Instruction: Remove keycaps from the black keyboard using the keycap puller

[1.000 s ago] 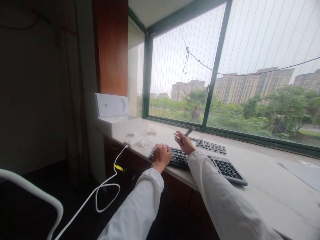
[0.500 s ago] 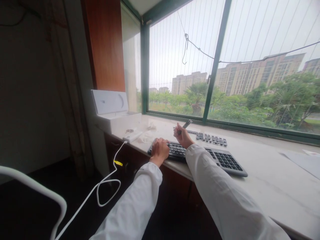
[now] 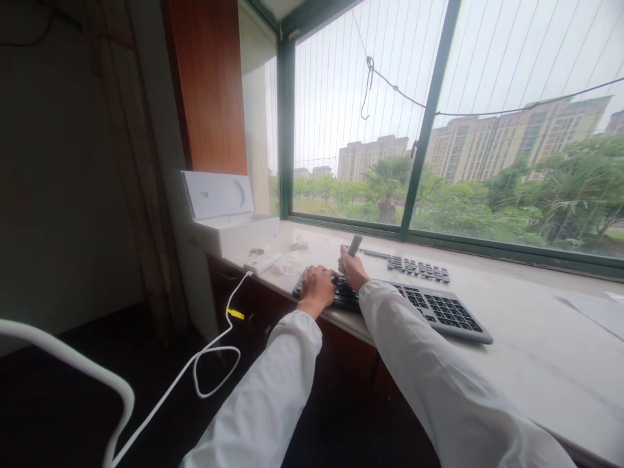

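A flat black-keyed keyboard with a grey frame (image 3: 414, 302) is laid along the near edge of the pale stone table (image 3: 526, 351), with its left end under both hands. The left hand (image 3: 316, 289) is pressed down on that left end with its fingers curled over the keys, apparently to keep the board from sliding; nothing is gripped in it. The right hand (image 3: 351, 270) is closed in a fist around a slim dark grey pen-shaped tool (image 3: 354, 245), which is held nearly upright with its lower tip hidden among the keys just beside the left hand, so the tool seems to be applied to a single key. Whether the tip is touching a key cannot be told.

Behind the keyboard, a row of loose dark keycaps (image 3: 412, 265) is set out on the table near the window frame, apart from the board.

At the far left end of the table a white cardboard box (image 3: 238, 233) is stood open, its lid (image 3: 217, 194) tilted back against the wooden panel. What is inside the tray cannot be seen. A small white oblong device (image 3: 262, 261) is laid just in front of the box, and a white cable (image 3: 214, 351) is hung from it over the edge toward the floor.
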### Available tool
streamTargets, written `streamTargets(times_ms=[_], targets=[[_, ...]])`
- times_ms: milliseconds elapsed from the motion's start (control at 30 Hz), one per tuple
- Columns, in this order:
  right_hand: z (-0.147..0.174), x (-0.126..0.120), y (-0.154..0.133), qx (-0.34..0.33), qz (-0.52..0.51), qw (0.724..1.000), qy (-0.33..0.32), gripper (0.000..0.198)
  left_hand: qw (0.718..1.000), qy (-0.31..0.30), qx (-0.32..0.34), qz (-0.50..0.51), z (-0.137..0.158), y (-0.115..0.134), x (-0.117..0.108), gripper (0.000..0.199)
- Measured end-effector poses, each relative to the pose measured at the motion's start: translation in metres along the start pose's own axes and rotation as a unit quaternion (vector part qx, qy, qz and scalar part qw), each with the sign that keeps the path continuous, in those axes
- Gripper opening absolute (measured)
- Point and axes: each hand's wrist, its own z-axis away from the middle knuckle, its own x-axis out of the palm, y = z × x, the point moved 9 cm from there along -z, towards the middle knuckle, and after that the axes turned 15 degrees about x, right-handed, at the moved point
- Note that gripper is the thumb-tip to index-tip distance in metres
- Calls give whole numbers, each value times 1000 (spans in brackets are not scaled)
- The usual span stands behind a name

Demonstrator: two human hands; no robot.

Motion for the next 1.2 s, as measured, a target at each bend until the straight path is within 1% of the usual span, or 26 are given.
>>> streamTargets(times_ms=[133,200,333,500,600,700,800,867,967,1100,1200], targets=[[-1,5,5,20,-13,999,-34,49,1000,-5,1,-3,-1,-1,1,37],[-1,5,5,24,-13,999,-38,50,1000,-9,2,-3,-2,-1,1,37],[-3,4,7,23,-3,999,-27,50,1000,-18,2,-3,-2,0,1,36],[-4,3,9,10,22,1000,-2,49,1000,-14,-4,-4,-1,0,0,35],[-4,3,8,11,5,1000,-5,51,1000,-4,-22,-1,-1,-4,0,35],[-4,3,8,5,1,1000,-10,53,1000,8,-25,-2,-2,-6,1,34],[-1,4,6,-30,55,998,-7,53,1000,11,-23,-2,-3,-8,3,32],[2,8,4,-71,130,989,-3,52,999,8,-33,2,-4,-10,3,30],[8,15,0,-123,231,965,4,52,998,3,-63,18,-3,-15,1,28],[19,22,-8,-183,329,926,28,53,993,-6,-116,38,-1,-23,-1,27],[27,28,-14,-214,376,901,43,51,991,-4,-125,38,-2,-25,-1,29]])
